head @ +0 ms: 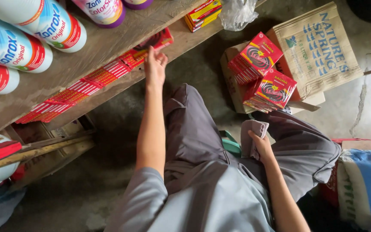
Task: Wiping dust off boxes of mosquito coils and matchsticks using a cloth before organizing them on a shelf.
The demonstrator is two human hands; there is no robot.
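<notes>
**Fingers on the red boxes at the shelf edge**

Fingers of my left hand are stretched out and loosely spread, their tips touching the end of a long row of flat red boxes that stand edge-up along the front of the wooden shelf. Nothing is gripped; the hand only rests against the last boxes in the row, near where the row ends by one box lying a little askew. Behind the row, further back on the same shelf, lie big white bottles with blue and red labels on their sides, and one white bottle with a purple base.

My right hand sits down by my knee, fingers curled and clenched on a grey cloth that lies over my grey trousers. Just beside it a bit of green plastic shows under my leg.

On the floor in front of my right knee, two stacks of the same red boxes rest on an open brown carton, well apart from my left hand. At the far end of the shelf sit small red and yellow boxes and a crumpled clear plastic bag. A blue and white woven sack lies at my right.
</notes>
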